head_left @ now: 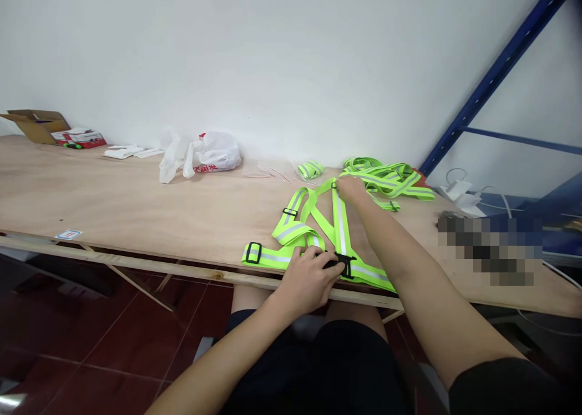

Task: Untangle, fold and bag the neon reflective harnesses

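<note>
A neon-yellow reflective strap vest (pixel 341 224) with grey stripes lies partly spread at the table's front edge. My left hand (pixel 311 275) is closed over its black buckle (pixel 348 267), fingers curled on the left side of it. Farther back, my right hand (pixel 351 189) pinches the upper end of a vest strap beside a small black slider; the fingertips are partly hidden. Loose strap loops lie to the left, with one black adjuster (pixel 290 212) on a loop and a larger adjuster (pixel 253 252) near the left end.
More reflective straps (pixel 386 175) are heaped behind my right hand, and a bundled one (pixel 311 170) lies near the wall. A white plastic bag (pixel 218 152), clear bags and an open cardboard box (pixel 39 127) stand along the back. A blue metal frame (pixel 495 69) rises at right.
</note>
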The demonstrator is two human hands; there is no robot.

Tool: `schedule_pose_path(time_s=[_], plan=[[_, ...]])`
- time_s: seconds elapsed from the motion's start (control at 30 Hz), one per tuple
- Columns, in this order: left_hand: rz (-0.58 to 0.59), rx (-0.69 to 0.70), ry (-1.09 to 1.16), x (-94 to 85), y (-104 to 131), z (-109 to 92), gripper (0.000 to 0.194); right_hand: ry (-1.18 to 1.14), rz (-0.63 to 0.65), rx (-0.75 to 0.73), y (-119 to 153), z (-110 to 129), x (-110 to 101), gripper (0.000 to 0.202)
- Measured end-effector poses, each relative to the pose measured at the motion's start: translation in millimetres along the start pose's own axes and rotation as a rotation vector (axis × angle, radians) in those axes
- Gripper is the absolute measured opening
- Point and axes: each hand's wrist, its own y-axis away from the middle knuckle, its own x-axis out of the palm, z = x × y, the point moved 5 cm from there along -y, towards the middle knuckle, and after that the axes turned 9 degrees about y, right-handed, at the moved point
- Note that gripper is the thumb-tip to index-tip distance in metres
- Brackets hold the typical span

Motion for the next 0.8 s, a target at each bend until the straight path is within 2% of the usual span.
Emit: schedule_pose_path(time_s=[0.17,0.37,0.47,0.53,0.63,0.7,0.8], plan=[[-0.025,0.013,0.029,-2.6,1,-1,0.033,-0.040,-0.087,0.005,5,-1,-9,0.040],[-0.065,0.057,0.016,-4.1,3,-4,0.034,-0.129,-0.009,0.023,10,8,9,0.037],[-0.062,0.060,-0.007,-3.0,2,-5,0.035,-0.162,0.020,0.013,12,9,5,0.039],[-0.059,0.059,-0.014,-2.4,2,-6,0.035,-0.169,0.003,-0.005,12,13,-9,0.040],[-0.064,0.065,-0.014,-2.3,2,-7,0.036,-0.183,-0.056,-0.065,12,30,-45,0.041],[-0.069,0.070,-0.013,-2.2,3,-7,0.037,-0.209,-0.066,-0.155,15,52,-69,0.039],[-0.067,0.074,-0.012,-1.6,3,-7,0.037,-0.265,0.006,-0.366,26,95,-95,0.034]])
